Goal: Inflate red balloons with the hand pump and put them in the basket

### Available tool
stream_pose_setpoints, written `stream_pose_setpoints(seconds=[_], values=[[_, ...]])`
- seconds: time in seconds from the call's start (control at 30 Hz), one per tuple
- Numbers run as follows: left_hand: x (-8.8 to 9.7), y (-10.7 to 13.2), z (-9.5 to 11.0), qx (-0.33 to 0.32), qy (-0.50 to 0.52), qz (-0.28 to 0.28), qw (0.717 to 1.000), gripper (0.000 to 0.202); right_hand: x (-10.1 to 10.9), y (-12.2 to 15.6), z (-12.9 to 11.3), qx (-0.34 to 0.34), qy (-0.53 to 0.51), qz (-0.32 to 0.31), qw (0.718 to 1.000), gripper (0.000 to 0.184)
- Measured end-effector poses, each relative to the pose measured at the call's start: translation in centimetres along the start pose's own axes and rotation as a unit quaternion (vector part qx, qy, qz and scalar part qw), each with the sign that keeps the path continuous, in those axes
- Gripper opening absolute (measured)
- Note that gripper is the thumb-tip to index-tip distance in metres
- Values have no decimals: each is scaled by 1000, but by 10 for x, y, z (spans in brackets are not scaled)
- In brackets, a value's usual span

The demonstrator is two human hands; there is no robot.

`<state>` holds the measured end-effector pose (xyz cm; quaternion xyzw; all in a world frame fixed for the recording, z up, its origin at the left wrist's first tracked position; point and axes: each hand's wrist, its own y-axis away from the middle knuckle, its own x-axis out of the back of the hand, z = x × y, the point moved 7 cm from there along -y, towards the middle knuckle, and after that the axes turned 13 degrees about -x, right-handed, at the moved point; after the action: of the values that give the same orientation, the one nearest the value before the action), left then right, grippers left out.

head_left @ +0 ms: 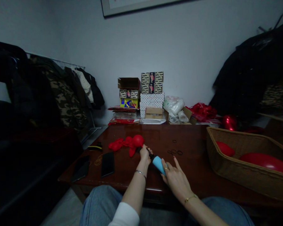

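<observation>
My left hand point(145, 154) is closed around the neck of a partly inflated red balloon point(138, 141), where the dark nozzle end of a hand balloon pump meets it. My right hand point(178, 179) grips the pump's light blue body point(158, 164) between thumb and index finger, with some other fingers stretched out. The pump slants from my left hand down towards the right, above the table's front edge. Just left of the balloon lie several limp red balloons point(116, 144). The exact hold on the balloon's neck is hidden by my left fingers.
On the brown table point(191, 138) lie two dark phones point(108, 164), yellowish rubber bands point(98, 160), and several dark rings point(174, 152). A wicker basket point(226, 171) with inflated red balloons point(266, 161) stands at the right. Boxes point(152, 83) are stacked behind the table.
</observation>
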<state>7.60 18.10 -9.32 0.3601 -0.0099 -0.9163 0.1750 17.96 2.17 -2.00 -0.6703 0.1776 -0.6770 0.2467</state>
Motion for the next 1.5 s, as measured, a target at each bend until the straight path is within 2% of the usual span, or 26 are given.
stream_pose_setpoints(seconds=[0.17, 0.4, 0.57, 0.8, 1.1, 1.3, 1.5], values=[[3, -8, 7, -18, 1, 4, 1000, 20, 3, 9, 6, 6, -18, -8, 1000, 49], [14, -30, 24, -30, 17, 19, 999, 22, 17, 37, 25, 19, -49, -18, 998, 52], [12, -31, 29, -25, 25, 14, 999, 25, 24, 46, 34, 19, -62, -21, 998, 49], [8, -15, 18, -15, 13, 10, 1000, 24, 14, 40, 30, 4, -52, -6, 999, 49], [-1, 11, -6, 5, -12, -5, 1000, 23, -7, 5, 8, -15, -3, -23, 1000, 49], [7, 3, -2, -6, -23, 5, 1000, 23, -9, 3, 0, -18, -17, -25, 999, 50], [15, -14, 8, -20, -7, 8, 1000, 26, -1, 21, 10, 5, -54, -16, 998, 50]])
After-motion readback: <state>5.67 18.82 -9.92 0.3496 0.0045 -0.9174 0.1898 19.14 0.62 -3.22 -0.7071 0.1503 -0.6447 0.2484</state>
